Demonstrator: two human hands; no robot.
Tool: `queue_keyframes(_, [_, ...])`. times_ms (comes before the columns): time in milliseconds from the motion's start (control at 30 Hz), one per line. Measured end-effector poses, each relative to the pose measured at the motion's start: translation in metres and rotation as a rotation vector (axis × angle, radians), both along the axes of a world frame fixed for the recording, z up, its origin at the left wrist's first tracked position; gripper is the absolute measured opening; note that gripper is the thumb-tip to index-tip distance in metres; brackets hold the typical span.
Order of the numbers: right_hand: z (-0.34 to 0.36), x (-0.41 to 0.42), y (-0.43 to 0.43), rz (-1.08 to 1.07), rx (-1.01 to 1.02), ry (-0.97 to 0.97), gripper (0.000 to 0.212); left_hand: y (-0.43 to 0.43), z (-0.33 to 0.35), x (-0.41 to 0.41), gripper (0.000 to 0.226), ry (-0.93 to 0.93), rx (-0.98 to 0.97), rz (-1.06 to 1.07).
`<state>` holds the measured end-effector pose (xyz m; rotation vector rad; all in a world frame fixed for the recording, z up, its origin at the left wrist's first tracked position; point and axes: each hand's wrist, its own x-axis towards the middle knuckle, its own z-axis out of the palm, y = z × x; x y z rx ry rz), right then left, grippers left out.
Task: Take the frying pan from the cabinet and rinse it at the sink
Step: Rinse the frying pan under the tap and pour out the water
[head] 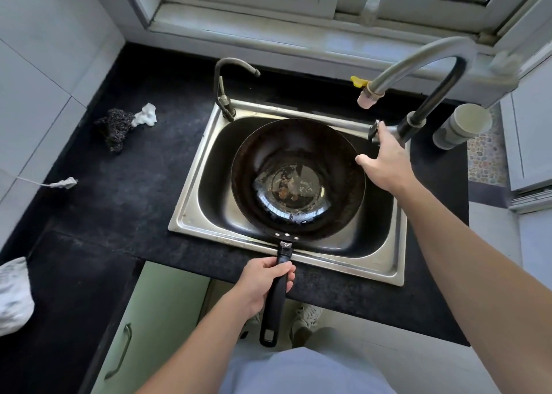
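Observation:
A dark round frying pan [298, 178] rests inside the steel sink [194, 193], its long black handle sticking out over the front rim toward me. A little water and brownish residue lie in its bottom. My left hand [263, 283] is wrapped around the handle. My right hand [385, 160] reaches to the sink's back right corner, fingers on the lever at the base of the tall curved faucet [418, 68]. The faucet's spout hangs above the pan's far right edge. No water is running.
A smaller tap [227, 86] stands at the sink's back left. On the black counter [119, 184] lie a steel scourer [115, 128] with a white scrap, a plug on a cord [64, 183] and a cloth [13, 298]. A grey cup [463, 125] stands right. Below left is a green cabinet door [149, 319].

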<state>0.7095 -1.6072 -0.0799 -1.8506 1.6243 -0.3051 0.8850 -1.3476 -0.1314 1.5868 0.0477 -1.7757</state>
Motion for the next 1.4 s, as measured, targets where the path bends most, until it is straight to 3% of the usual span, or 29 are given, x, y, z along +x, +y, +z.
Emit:
queue_keyframes(700, [-0.003, 0.002, -0.001, 0.011, 0.012, 0.011, 0.086, 0.001, 0.001, 0.001, 0.017, -0.012, -0.002, -0.023])
queue_keyframes(933, [-0.009, -0.006, 0.008, -0.033, -0.003, -0.013, 0.075, 0.000, 0.000, 0.002, 0.017, 0.001, -0.005, -0.025])
queue_keyframes(1100, [-0.002, -0.006, 0.056, -0.163, -0.017, -0.137, 0.073, -0.001, 0.000, 0.005, 0.018, 0.007, -0.013, -0.047])
queue_keyframes(1267, [-0.004, 0.001, 0.138, -0.230, 0.095, -0.190, 0.063, -0.003, -0.001, 0.009, 0.017, 0.032, -0.001, -0.088])
queue_keyframes(1333, [-0.009, 0.002, 0.174, -0.229, 0.139, -0.180, 0.052, -0.004, -0.001, 0.011, 0.018, 0.052, 0.001, -0.103])
queue_keyframes(1400, [-0.012, 0.006, 0.207, -0.258, 0.208, -0.191, 0.029, -0.005, -0.003, 0.013, 0.018, 0.054, -0.007, -0.126])
